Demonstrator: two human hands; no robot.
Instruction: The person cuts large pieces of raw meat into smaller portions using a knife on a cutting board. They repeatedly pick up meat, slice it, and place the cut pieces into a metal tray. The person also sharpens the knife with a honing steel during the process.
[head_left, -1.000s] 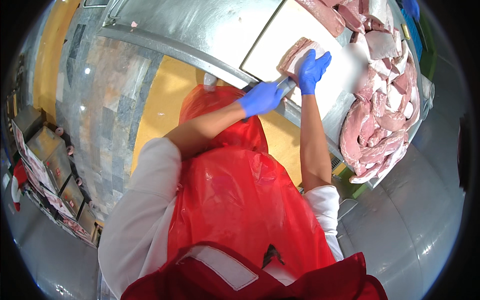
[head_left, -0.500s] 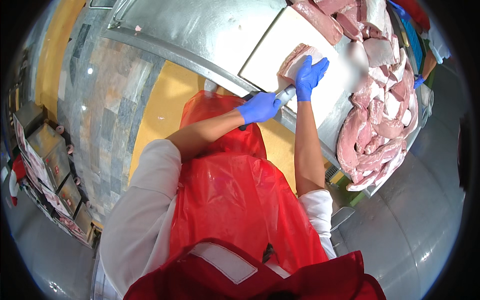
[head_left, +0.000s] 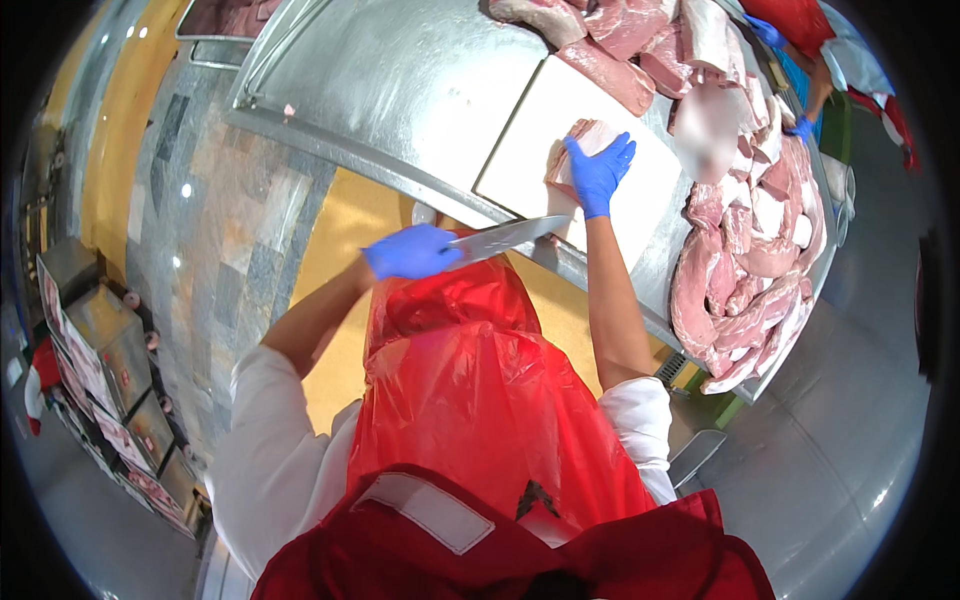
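Head view: left of the frame's centre, the left hand (head_left: 412, 252), gloved in blue, is closed around the handle of a knife (head_left: 510, 236). The blade points right and slightly upward, its tip overlapping the near edge of a white board (head_left: 640, 222); whether it touches there cannot be told. Above centre, the right hand (head_left: 600, 178), also in a blue glove, lies flat on the meat (head_left: 562, 170), thumb spread from the fingers, pressing rather than gripping. This meat sits on the board, partly hidden by that hand, its left side and top showing; the knife is apart from it, below and to the left.

The board rests on a steel bench (head_left: 400, 105) that slants across the upper frame. Along the board's upper and right sides, a large pile (head_left: 770, 255) of pink, pale-fatted pieces curves down the right of the frame; a blurred patch covers part of it. At the upper right, beyond the pile, a co-worker's gloved hand (head_left: 801, 128) shows. A tray (head_left: 215, 37) of meat pieces stands at the upper left. A red apron (head_left: 450, 400) fills the lower centre.
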